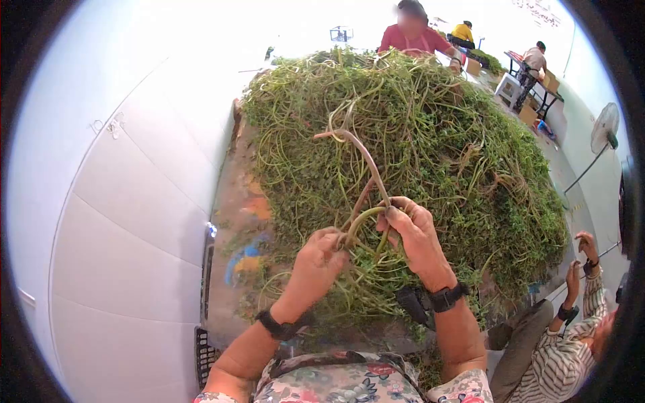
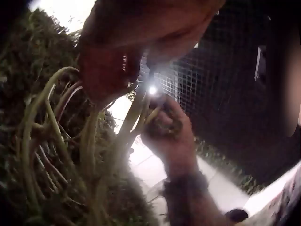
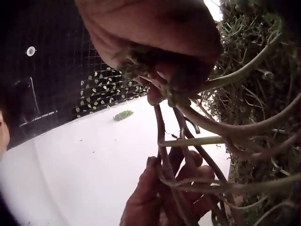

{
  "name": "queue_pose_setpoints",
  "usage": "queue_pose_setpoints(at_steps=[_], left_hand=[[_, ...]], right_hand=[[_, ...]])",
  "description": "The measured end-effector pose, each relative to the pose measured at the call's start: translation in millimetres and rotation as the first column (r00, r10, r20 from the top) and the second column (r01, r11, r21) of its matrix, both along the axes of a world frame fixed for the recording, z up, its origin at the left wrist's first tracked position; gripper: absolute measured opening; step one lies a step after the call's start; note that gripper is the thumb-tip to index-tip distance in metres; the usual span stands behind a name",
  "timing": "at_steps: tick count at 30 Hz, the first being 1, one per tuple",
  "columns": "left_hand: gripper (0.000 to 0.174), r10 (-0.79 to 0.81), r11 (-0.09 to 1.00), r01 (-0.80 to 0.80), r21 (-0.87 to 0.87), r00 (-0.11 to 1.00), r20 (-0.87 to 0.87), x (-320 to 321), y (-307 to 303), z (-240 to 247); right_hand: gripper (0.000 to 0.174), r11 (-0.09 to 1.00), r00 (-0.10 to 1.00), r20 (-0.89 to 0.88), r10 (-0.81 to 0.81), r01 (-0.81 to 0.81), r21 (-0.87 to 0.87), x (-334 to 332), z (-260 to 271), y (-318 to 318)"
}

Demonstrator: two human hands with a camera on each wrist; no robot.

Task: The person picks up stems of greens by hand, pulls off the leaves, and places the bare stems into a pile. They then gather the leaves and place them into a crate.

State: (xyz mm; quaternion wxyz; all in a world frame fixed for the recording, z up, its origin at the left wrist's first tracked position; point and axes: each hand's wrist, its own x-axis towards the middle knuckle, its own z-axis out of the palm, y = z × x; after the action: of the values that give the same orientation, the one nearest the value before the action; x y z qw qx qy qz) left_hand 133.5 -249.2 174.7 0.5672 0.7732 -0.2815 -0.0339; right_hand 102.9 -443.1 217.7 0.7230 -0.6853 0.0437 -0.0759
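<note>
A long, thick brownish plant stem (image 1: pixel 366 158) rises from between my hands in the head view, and its upper end bends over to the left. My right hand (image 1: pixel 420 238) pinches it together with a curved green stem (image 1: pixel 366 216). Lower and to the left, my left hand (image 1: pixel 316 262) grips the other part of these stems with its fingertips. The right wrist view shows small leaves (image 3: pixel 136 63) at the right hand's fingers, with the left hand (image 3: pixel 164 193) on stems below. Both hands are over the near edge of a large heap of leafy green stems (image 1: pixel 416 134).
The heap covers most of a stained table (image 1: pixel 235 269). Across it stands a person in a red top (image 1: pixel 413 40). A person in a striped shirt (image 1: pixel 564 356) is close on the right, near a fan (image 1: pixel 605 127). A white wall (image 1: pixel 134 235) runs along the left.
</note>
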Motion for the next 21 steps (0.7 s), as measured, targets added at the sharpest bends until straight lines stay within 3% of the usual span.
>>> queue_pose_setpoints(at_steps=[3, 4, 5, 8, 10, 11, 13, 15, 19, 21], left_hand=[[0.025, 0.018, 0.999, -0.022, -0.034, 0.991, -0.131, 0, 4, 2], [0.025, 0.004, 1.000, -0.006, -0.011, 0.980, -0.199, 0, 6, 9], [0.025, -0.032, 0.999, 0.038, 0.016, 0.961, -0.274, 2, 12, 17], [0.035, -0.225, 0.972, 0.193, -0.134, 0.928, -0.297, 4, 18, 13], [0.042, -0.242, 0.957, 0.163, -0.242, 0.906, -0.349, -7, 10, 5], [0.042, -0.241, 0.942, 0.114, -0.317, 0.886, -0.396, -13, 8, -2], [0.041, -0.289, 0.903, 0.069, -0.424, 0.829, -0.480, -15, 5, -5], [0.039, -0.373, 0.870, 0.062, -0.489, 0.732, -0.570, -4, 15, -15], [0.035, -0.367, 0.865, 0.057, -0.499, 0.751, -0.549, -2, 24, -21], [0.033, -0.363, 0.878, 0.071, -0.473, 0.744, -0.561, -6, 18, -11]], right_hand=[[0.025, 0.980, 0.998, 0.040, -0.055, 0.062, -0.192, 6, -10, 4], [0.026, 0.943, 0.982, 0.182, -0.048, 0.104, -0.315, 4, -5, 7], [0.027, 0.952, 0.982, 0.187, -0.021, 0.076, -0.296, 3, -4, 5], [0.028, 0.958, 0.982, 0.188, -0.032, 0.084, -0.275, 0, -12, 4], [0.026, 0.963, 0.989, 0.144, -0.033, 0.070, -0.259, -3, -7, 5], [0.024, 0.920, 0.949, 0.263, -0.174, 0.252, -0.300, -4, -17, 12], [0.022, 0.742, 0.763, 0.535, -0.364, 0.584, -0.328, -9, -26, 18], [0.024, 0.782, 0.796, 0.522, -0.307, 0.523, -0.338, -32, -15, 22], [0.026, 0.840, 0.890, 0.431, -0.150, 0.345, -0.419, -45, -24, 42], [0.023, 0.808, 0.909, 0.397, -0.126, 0.326, -0.491, -41, -27, 41]])
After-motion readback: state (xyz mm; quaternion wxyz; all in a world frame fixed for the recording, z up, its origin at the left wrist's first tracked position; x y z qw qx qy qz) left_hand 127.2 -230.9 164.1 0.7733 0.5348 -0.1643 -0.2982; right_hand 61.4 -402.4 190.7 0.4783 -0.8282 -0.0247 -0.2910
